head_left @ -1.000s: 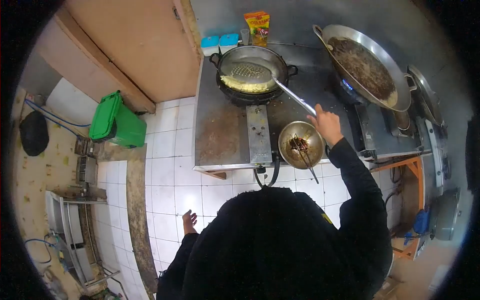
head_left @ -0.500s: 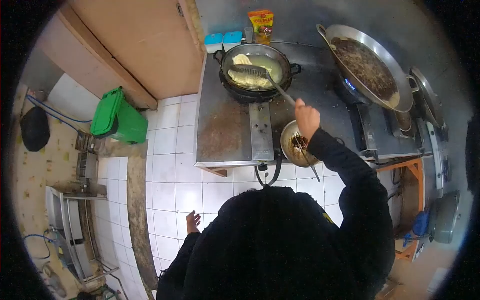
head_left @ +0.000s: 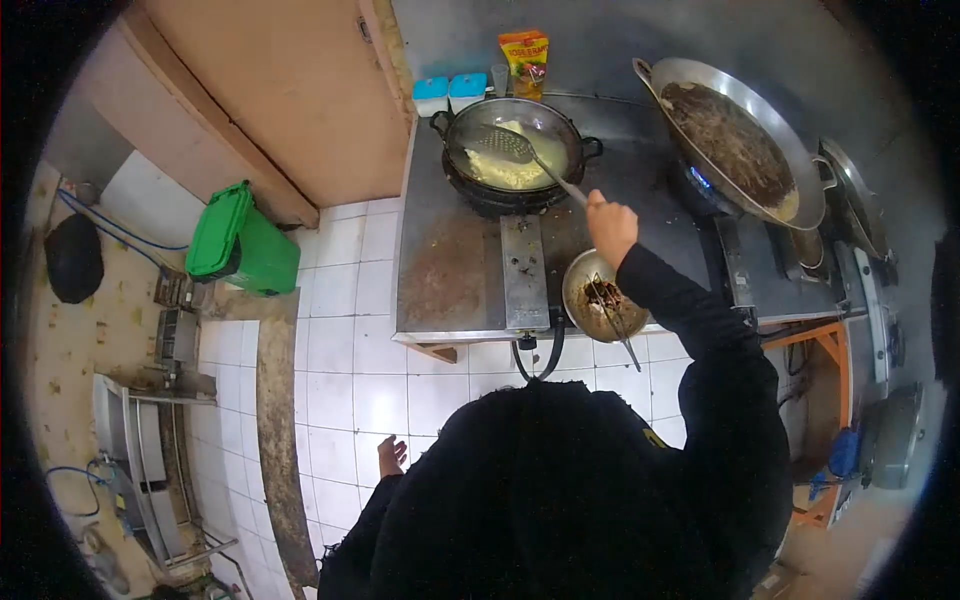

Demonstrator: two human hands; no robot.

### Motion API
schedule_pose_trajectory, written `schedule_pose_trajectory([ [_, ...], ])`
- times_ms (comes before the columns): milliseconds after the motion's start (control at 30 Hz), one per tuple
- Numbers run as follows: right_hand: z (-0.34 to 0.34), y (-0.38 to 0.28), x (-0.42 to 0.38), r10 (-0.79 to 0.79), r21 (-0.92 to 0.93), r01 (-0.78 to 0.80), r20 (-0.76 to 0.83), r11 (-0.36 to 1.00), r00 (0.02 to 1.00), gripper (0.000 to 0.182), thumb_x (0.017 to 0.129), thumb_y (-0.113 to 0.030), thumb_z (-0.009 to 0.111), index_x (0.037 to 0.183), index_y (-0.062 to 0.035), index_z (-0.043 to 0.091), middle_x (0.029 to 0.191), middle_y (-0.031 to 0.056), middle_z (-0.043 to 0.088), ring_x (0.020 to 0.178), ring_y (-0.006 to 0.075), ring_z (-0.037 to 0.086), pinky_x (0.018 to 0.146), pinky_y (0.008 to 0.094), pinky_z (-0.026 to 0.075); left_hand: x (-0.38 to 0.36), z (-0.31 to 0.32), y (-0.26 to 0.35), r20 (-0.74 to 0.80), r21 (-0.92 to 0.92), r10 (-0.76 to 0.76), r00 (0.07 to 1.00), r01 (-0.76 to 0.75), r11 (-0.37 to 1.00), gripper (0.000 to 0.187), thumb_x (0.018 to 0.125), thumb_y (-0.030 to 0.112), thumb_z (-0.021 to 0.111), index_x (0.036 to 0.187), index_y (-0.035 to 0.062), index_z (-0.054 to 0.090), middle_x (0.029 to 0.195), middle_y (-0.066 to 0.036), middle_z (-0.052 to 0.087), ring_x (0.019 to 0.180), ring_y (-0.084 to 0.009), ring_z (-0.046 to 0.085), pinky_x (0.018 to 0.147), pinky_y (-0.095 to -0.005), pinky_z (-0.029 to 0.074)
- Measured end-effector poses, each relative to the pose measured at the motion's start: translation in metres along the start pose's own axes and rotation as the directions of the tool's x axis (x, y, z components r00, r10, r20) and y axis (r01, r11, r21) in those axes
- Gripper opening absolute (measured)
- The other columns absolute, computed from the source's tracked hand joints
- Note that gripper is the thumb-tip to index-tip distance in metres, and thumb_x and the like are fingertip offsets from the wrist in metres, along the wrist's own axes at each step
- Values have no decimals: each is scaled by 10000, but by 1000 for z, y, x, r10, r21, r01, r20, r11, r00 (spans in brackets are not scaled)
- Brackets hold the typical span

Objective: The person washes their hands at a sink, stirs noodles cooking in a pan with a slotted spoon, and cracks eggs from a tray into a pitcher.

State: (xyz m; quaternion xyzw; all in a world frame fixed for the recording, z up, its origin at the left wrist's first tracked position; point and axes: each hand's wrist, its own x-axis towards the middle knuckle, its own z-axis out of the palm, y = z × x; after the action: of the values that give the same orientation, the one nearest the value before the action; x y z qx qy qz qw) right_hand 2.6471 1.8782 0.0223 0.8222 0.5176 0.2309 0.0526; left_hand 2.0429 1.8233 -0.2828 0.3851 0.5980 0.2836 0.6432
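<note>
White floor tiles front a steel cooking surface (head_left: pixel 450 270). Low at the left, the left hand (head_left: pixel 391 456) hangs open and empty. At the far side, the skimmer (head_left: pixel 497 143) has come down from above the wok (head_left: pixel 515 150) into the pale frying food, the right hand (head_left: pixel 610 225) gripping its handle. The yellow packet (head_left: pixel 526 52) bears print too small to read.

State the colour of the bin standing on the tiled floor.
Green: the bin shows best in the head view, left of the stove.

The right hand (head_left: pixel 610 226) grips a skimmer (head_left: pixel 508 146) over the yellow food in the wok (head_left: pixel 512 152), left hand (head_left: pixel 391 456) hanging free
</note>
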Motion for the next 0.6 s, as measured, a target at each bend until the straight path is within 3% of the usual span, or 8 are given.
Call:
schedule_pose_trajectory([
  [100, -2, -4, 2, -3, -35, 4, 32, 999, 999, 154, 715, -174, 565, 784, -71, 474, 582, 51, 574, 512, 199, 594, 440, 281, 464, 8, 5, 1, -8, -15, 29, 1000, -30, 999, 347, 799, 300, 494, 1094, 121, 455, 945, -93, 552, 816, -208, 536, 698, -381, 370],
  [167, -3, 5, 9, -27, -60, 28, 15, 998, 1000, 174, 700, -177, 583, 778, -64, 475, 581, 56, 570, 506, 196, 591, 435, 274, 461, 23, 9, 9, -119, -155, -314, 942, 294, 943, 333, 797, 305, 499, 1080, 132, 465, 922, -82, 561, 791, -198, 534, 675, -375, 369],
  [267, 3, 32, 40, -154, 186, 213, -286, 959, 946, 275, 672, -224, 651, 764, -39, 470, 535, 81, 543, 414, 169, 547, 357, 251, 397, 40, 16, 23, -175, -52, -437, 882, 435, 899, 332, 790, 309, 505, 1071, 136, 474, 906, -76, 566, 796, -190, 532, 662, -367, 364],
  [300, 6, 39, 54, -29, 630, -58, 127, 775, 992, 305, 676, -254, 661, 772, -23, 487, 554, 104, 541, 445, 182, 553, 382, 265, 400, 46, 18, 27, -150, -22, -404, 903, 405, 914, 323, 788, 312, 506, 1058, 137, 487, 904, -73, 568, 795, -186, 529, 656, -364, 362],
  [333, 8, 45, 65, -101, 794, -443, 525, 417, 845, 339, 680, -285, 671, 780, -7, 504, 573, 127, 540, 476, 195, 559, 408, 280, 403, 53, 22, 32, -125, 4, -369, 921, 372, 928, 314, 786, 315, 508, 1045, 138, 499, 902, -71, 570, 794, -183, 527, 651, -360, 361],
  [400, 9, 60, 66, -71, 794, -389, 473, 467, 878, 379, 709, -324, 646, 781, 26, 519, 633, 163, 563, 578, 264, 581, 498, 341, 423, 74, 41, 63, -5, 185, -435, 901, 428, 885, 319, 795, 375, 479, 993, 137, 556, 921, -48, 577, 779, -152, 520, 650, -332, 365],
  [467, -3, 72, 54, 64, 702, -140, 133, 698, 989, 407, 723, -358, 622, 762, 32, 513, 711, 198, 581, 699, 319, 585, 595, 391, 437, 66, 82, 109, 122, 337, -355, 927, 297, 893, 336, 792, 413, 475, 925, 128, 593, 871, -18, 594, 758, -133, 524, 667, -301, 372],
  [600, -35, 61, 41, 208, 515, -344, 305, 785, 929, 415, 752, -365, 578, 899, 10, 478, 821, 219, 583, 817, 346, 570, 677, 434, 438, 52, 172, 162, 455, 368, -234, 859, 58, 928, 360, 776, 415, 484, 920, 103, 591, 835, -13, 597, 751, -127, 531, 657, -268, 372],
])
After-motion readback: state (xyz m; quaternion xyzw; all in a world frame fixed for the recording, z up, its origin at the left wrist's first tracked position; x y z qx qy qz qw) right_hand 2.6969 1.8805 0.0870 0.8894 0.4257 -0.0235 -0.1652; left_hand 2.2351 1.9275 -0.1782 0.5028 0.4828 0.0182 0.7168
